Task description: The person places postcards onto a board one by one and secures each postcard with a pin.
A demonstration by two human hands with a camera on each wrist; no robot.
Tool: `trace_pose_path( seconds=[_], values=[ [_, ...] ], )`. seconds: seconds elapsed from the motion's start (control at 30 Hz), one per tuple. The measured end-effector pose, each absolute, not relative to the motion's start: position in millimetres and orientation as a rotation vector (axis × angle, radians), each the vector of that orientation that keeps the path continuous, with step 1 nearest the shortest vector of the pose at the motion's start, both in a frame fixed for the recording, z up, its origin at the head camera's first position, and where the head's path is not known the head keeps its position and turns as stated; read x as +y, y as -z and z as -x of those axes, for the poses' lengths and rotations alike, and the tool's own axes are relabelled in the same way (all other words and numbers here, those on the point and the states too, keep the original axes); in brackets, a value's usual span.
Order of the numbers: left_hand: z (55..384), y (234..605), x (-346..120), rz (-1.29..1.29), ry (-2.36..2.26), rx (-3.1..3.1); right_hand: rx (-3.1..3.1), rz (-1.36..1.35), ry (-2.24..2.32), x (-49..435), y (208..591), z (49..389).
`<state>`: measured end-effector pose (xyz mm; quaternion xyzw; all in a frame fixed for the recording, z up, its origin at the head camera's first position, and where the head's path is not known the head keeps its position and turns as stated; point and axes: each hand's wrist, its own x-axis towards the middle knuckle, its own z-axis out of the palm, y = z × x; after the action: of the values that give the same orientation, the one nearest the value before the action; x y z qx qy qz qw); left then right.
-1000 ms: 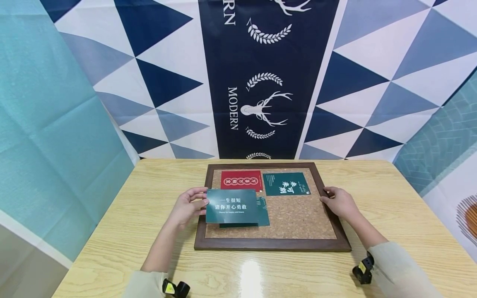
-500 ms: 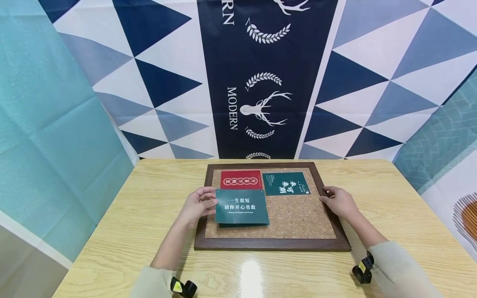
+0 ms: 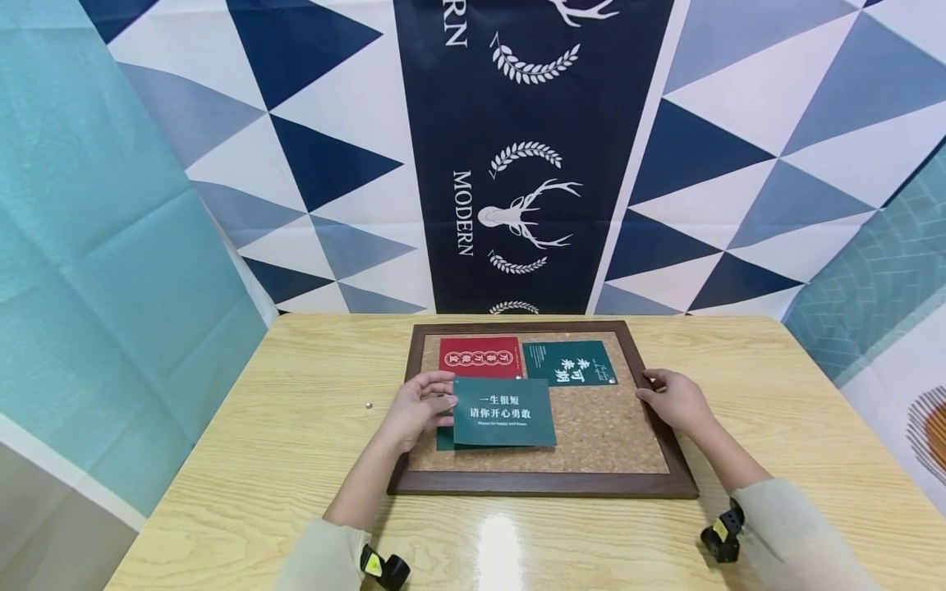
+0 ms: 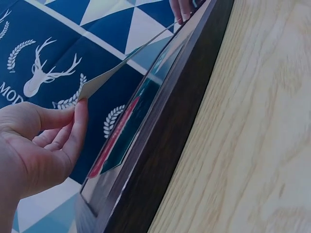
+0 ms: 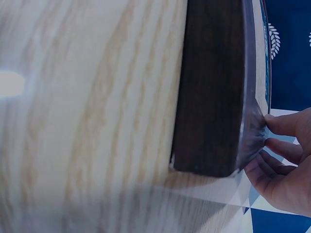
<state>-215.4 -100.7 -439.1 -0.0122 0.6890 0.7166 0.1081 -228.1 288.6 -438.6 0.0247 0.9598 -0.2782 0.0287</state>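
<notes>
A green card with white lettering [image 3: 504,413] hangs over the framed corkboard [image 3: 609,431], its left edge pinched between the thumb and fingers of my left hand [image 3: 415,414]. In the left wrist view the pinched card [image 4: 104,80] stands tilted and apart from the board. Beneath it, another green card [image 3: 446,441] lies on the cork, mostly hidden. A red card [image 3: 479,357] and a further green card [image 3: 567,363] lie along the board's far side. My right hand [image 3: 676,400] grips the right side of the dark wooden frame [image 5: 214,87].
The board lies on a light wooden table [image 3: 296,427]. A tiny round shiny piece [image 3: 369,405] sits on the table left of the board. Behind the table hangs a patterned cloth [image 3: 517,164] with triangles and deer heads.
My left hand has carried the pinched green card to the right over the corkboard, uncovering the small shiny piece on the table. The right hand stays on the frame.
</notes>
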Motion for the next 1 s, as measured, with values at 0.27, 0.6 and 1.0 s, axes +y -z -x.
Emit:
trace_pose_path(
  seconds=[0.27, 0.6, 1.0],
  values=[
    [217.1, 440.7, -87.8, 0.042, -2.088, 2.011, 2.961, -0.08, 0.854, 288.1, 439.1, 227.9],
    [217.6, 443.1, -73.8, 0.018, -2.066, 2.003, 2.953, -0.083, 0.854, 288.8, 437.4, 227.5],
    [218.3, 445.9, -52.9, -0.003, -2.054, 1.971, 2.945, -0.079, 0.873, 288.7, 438.4, 228.6]
  ],
)
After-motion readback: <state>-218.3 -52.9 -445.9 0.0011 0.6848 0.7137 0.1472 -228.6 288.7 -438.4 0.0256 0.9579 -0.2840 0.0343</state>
